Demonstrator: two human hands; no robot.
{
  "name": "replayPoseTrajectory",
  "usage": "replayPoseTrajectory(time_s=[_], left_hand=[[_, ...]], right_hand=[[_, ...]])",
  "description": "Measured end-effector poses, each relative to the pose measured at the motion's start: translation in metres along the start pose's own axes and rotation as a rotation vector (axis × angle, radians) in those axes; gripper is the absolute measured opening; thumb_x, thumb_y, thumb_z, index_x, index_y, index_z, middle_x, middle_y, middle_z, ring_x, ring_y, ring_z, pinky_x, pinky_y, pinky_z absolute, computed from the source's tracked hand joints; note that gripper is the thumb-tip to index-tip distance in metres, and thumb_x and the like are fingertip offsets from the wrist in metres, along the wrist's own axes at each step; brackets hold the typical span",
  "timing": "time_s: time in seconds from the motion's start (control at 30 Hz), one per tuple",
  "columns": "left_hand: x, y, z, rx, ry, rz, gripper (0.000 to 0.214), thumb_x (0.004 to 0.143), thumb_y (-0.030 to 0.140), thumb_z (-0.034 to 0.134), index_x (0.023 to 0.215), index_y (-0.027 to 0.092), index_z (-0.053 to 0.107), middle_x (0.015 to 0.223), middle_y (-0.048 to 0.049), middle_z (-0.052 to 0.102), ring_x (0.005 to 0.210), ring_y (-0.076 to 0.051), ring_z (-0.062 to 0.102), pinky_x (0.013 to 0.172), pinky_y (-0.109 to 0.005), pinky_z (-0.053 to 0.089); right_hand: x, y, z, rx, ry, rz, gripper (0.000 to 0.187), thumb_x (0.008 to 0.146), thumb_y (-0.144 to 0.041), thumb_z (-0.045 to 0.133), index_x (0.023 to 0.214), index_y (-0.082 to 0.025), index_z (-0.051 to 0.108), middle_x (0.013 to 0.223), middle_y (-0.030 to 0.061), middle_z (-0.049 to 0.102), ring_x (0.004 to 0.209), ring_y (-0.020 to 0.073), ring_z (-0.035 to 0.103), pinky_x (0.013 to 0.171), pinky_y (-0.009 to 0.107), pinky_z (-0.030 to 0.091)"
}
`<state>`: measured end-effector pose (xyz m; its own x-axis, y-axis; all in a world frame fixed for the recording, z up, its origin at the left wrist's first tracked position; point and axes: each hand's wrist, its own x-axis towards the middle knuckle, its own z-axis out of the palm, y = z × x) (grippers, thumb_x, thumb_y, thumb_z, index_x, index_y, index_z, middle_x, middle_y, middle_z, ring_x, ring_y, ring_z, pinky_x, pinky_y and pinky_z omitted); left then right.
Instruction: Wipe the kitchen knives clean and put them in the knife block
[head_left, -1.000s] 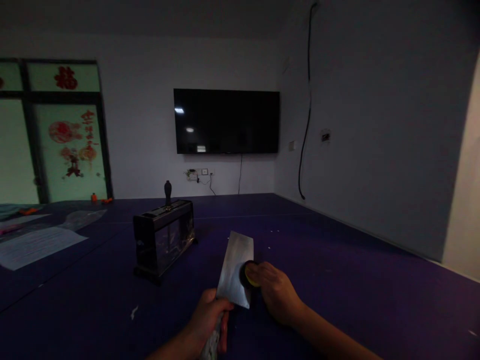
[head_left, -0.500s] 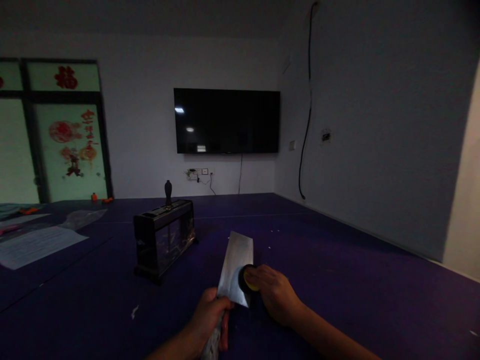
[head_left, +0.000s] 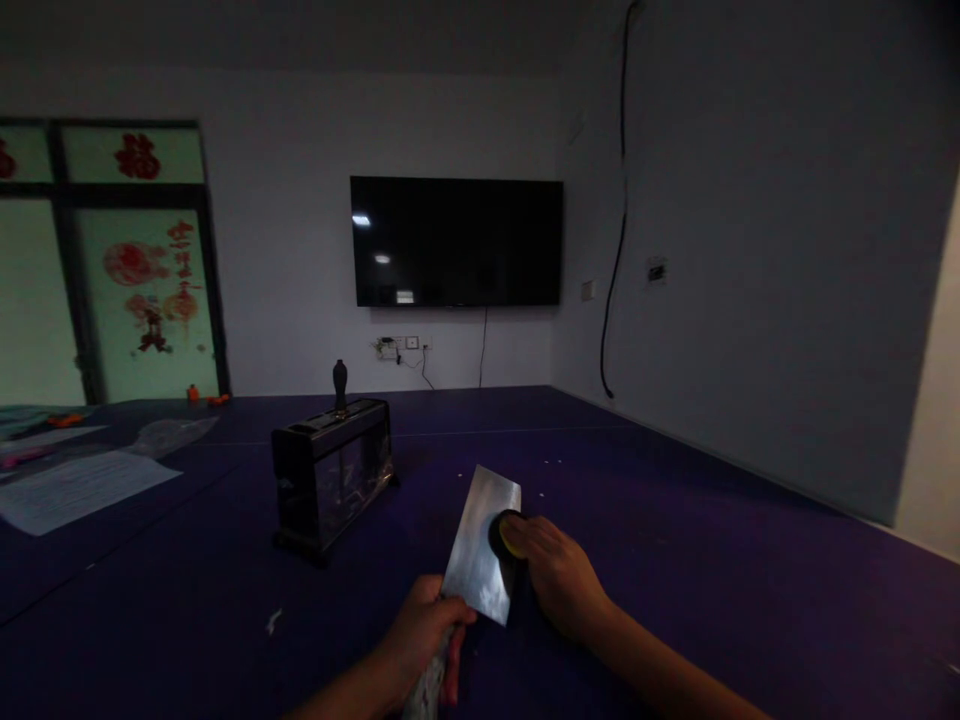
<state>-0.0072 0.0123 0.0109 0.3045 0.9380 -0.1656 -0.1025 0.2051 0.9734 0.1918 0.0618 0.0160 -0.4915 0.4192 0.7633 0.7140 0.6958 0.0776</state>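
My left hand point(head_left: 424, 640) is wrapped round the handle of a broad steel cleaver point(head_left: 480, 545), whose blade points away from me over the dark purple table point(head_left: 712, 560). My right hand point(head_left: 559, 580) presses a small round pad point(head_left: 506, 533), yellow with a dark rim, against the right edge of the blade. Both hands hover low over the near middle of the table.
A dark knife block point(head_left: 334, 475) with one black handle sticking up stands left of the blade. White sheets point(head_left: 82, 480) lie at the far left. A black TV point(head_left: 457, 242) hangs on the back wall, and a grey wall runs along the right.
The pad in my right hand has slid a little farther up the blade's edge. The cleaver has shifted slightly right and tilted; the view has drifted a touch.
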Motion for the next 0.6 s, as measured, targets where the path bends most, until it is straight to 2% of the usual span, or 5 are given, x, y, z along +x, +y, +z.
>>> replayPoseTrajectory(time_s=[0.23, 0.43, 0.6], left_hand=[[0.001, -0.002, -0.001, -0.007, 0.029, -0.013, 0.016, 0.061, 0.029, 0.046, 0.072, 0.018, 0.043, 0.037, 0.0079, 0.041, 0.022, -0.011, 0.039, 0.026, -0.019, 0.027], [0.012, -0.008, -0.004, 0.041, 0.057, -0.089, 0.017, 0.063, 0.029, 0.046, 0.074, 0.018, 0.042, 0.034, 0.0069, 0.041, 0.022, -0.012, 0.039, 0.026, -0.019, 0.026], [0.015, -0.012, -0.006, 0.007, 0.110, -0.094, 0.021, 0.061, 0.029, 0.050, 0.078, 0.018, 0.043, 0.038, 0.0070, 0.044, 0.023, -0.011, 0.039, 0.026, -0.019, 0.027]], right_hand=[[0.001, 0.005, 0.002, 0.035, -0.012, 0.073, 0.049, 0.075, -0.002, 0.033, 0.119, -0.017, 0.050, 0.116, 0.0078, 0.056, 0.102, 0.0193, 0.051, 0.084, 0.036, 0.047], [-0.002, 0.008, 0.008, 0.043, -0.022, 0.067, 0.048, 0.075, -0.002, 0.034, 0.119, -0.015, 0.050, 0.117, 0.0089, 0.054, 0.101, 0.0192, 0.051, 0.083, 0.035, 0.047], [-0.002, 0.007, 0.006, 0.031, -0.026, 0.052, 0.049, 0.074, -0.001, 0.032, 0.117, -0.012, 0.051, 0.118, 0.0091, 0.054, 0.104, 0.0205, 0.049, 0.086, 0.037, 0.045]])
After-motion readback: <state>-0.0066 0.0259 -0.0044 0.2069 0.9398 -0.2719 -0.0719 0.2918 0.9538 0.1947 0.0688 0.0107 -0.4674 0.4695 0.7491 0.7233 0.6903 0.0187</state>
